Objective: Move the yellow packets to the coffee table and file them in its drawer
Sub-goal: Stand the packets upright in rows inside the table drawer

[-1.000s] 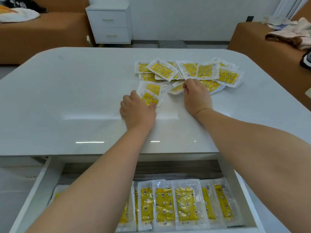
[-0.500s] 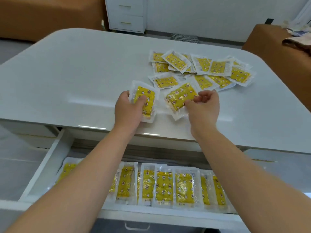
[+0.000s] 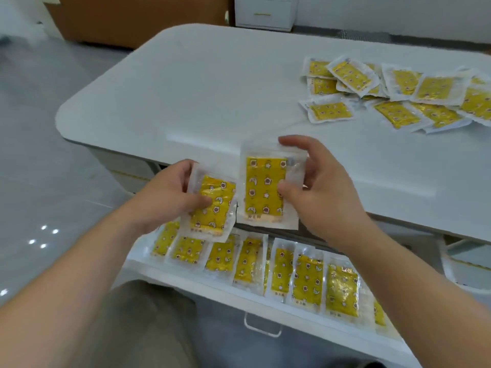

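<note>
Beyond the coffee table [image 3: 212,88] stand a brown sofa [image 3: 132,17] and a white cabinet [image 3: 265,11]. On the tabletop's right lies a loose heap of yellow packets [image 3: 398,94]. Below, the open drawer [image 3: 186,282] holds a filed row [image 3: 308,277]. Above the drawer, the left hand [image 3: 170,192] pinches a tilted packet [image 3: 212,211], and the right hand [image 3: 318,181] pinches an upright packet [image 3: 263,187], thumb on its face.

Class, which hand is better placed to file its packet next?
Probably left: the left hand holds the lower packet over the drawer; the right hand holds the upper packet by the table edge.
</note>
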Action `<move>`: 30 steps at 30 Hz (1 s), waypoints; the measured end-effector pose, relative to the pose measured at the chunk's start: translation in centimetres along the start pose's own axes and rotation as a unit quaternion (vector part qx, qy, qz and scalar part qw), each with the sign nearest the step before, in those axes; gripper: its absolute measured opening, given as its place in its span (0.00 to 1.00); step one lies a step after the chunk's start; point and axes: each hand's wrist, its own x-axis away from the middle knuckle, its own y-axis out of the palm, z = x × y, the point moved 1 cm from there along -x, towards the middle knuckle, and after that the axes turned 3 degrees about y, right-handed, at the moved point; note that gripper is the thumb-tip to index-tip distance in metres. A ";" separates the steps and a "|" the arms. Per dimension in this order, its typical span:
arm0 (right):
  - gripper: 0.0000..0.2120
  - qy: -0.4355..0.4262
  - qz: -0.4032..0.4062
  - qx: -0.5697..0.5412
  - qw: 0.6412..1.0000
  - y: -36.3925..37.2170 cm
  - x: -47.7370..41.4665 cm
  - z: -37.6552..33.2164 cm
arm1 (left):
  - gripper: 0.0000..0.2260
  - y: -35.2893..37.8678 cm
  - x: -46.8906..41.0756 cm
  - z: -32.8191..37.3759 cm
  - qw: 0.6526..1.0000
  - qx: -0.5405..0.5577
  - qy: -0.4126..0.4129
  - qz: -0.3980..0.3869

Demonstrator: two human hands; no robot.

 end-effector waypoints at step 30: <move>0.30 0.174 -0.176 0.108 0.963 19.5 -4.5 7.7 | 0.27 -4.7 -5.3 -12.1 0.692 -0.687 0.143 -0.172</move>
